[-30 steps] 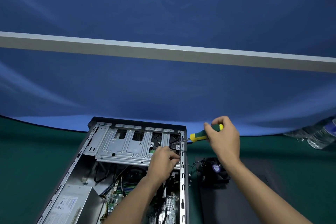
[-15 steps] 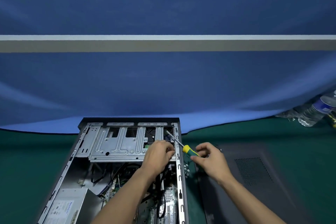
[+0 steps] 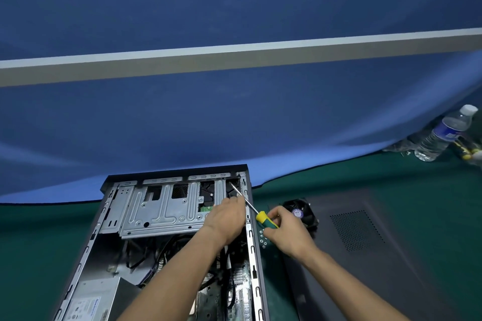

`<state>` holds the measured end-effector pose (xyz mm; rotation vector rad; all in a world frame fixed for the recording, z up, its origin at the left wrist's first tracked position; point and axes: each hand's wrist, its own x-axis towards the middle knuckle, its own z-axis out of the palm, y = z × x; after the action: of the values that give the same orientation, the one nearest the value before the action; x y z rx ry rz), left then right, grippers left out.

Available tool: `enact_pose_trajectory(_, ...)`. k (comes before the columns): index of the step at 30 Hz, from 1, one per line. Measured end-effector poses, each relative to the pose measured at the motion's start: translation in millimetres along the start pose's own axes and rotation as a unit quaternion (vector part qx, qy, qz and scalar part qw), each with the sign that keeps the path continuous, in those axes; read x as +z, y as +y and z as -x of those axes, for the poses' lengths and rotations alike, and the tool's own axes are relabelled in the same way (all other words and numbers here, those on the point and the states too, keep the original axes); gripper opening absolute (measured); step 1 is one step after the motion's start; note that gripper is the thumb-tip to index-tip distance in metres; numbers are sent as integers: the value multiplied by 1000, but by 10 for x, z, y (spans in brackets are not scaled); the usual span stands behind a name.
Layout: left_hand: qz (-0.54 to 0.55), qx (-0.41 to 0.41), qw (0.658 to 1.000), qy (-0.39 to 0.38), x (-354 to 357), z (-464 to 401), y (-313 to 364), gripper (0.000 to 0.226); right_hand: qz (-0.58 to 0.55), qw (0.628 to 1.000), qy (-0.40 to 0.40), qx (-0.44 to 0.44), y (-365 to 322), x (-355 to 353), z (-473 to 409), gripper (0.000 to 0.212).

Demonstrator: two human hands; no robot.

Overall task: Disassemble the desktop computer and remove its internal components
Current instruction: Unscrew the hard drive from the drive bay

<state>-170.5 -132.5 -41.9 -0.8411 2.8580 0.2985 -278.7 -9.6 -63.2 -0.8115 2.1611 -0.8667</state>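
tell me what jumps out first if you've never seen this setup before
The opened computer case lying flat at the bottom centre draws the eye, with both hands at its far right corner. The right hand holds a yellow-and-green screwdriver angled into that corner, while the left hand rests on the silver drive cage. To the right, a loose black fan sits on the removed side panel, and a big blue cloth fills the background.

The computer case (image 3: 167,242) lies on its side on the green desk (image 3: 39,255), its side panel off and the inside open. A silver drive cage (image 3: 161,206) fills its far end, a grey power supply (image 3: 91,300) sits at the near left corner, and black cables (image 3: 146,255) run between them. A small black fan (image 3: 302,210) lies outside, just right of the case.
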Motion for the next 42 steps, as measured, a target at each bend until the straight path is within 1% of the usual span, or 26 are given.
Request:
enact_pose_trajectory(3, -32, 8, 999, -3, 4, 10, 9, 26, -25, 999, 18, 7, 3, 38, -13, 15)
enact_pose_trajectory(6, -38, 5, 999, -17, -11, 1, 10, 25, -72, 997, 21, 16, -7, 61, -29, 15)
enact_pose_trajectory(9, -45, 9, 998, -35, -28, -27, -5, 23, -90, 996, 18, 19, 3, 60, -27, 15)
enact_pose_trajectory(13, -19, 28, 998, -45, -44, -44, -49, 21, -108, 994, 12, 22, 24, 69, -21, 11)
enact_pose_trajectory(19, 17, 47, 997, -61, -75, -67, -100, 19, -104, 994, 11, 19, 41, 70, -29, 10)
enact_pose_trajectory(23, 74, 19, 992, -97, -116, -115, -130, 17, -110, 994, 12, 20, 22, 71, -43, 11)
enact_pose_trajectory(25, 98, 6, 989, -106, -125, -135, -147, 13, -118, 993, 14, 23, 10, 77, -55, 10)
enact_pose_trajectory(27, 107, 0, 989, -101, -128, -148, -160, 6, -122, 992, 16, 26, 1, 85, -64, 8)
enact_pose_trajectory(30, 82, 10, 992, -93, -142, -158, -155, 5, -127, 991, 16, 29, -1, 91, -68, 8)
enact_pose_trajectory(34, 79, 26, 993, -85, -116, -139, -165, 14, -130, 991, 16, 30, -15, 85, -50, 9)
enact_pose_trajectory(38, 81, 37, 993, -72, -96, -124, -179, 14, -132, 990, 11, 42, -40, 72, -11, 13)
enact_pose_trajectory(42, 103, 37, 992, -59, -85, -92, -220, 15, -95, 994, 1, 46, -73, 74, 32, 16)
